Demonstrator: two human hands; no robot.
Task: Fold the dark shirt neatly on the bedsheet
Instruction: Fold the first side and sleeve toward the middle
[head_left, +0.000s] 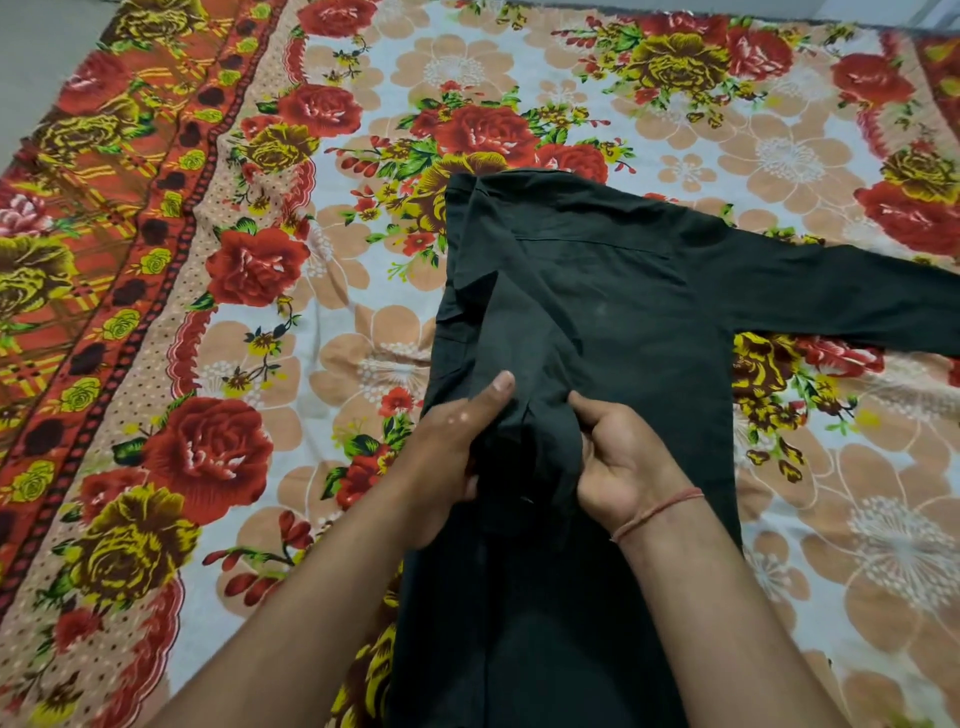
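Observation:
The dark shirt (618, 312) lies back-up on the flowered bedsheet (322, 322), collar at the far end. Its left side is folded inward over the body, with the left sleeve running down the middle. The right sleeve (841, 291) stretches out flat toward the right edge of the view. My left hand (457, 441) and my right hand (623, 462) both pinch the cuff end of the folded-in sleeve, bunching the cloth between them. A red thread circles my right wrist.
The bedsheet has a red and orange patterned border (104, 260) along the left side. Bare grey floor (36, 62) shows beyond it at the top left. The shirt's lower hem runs out of view at the bottom.

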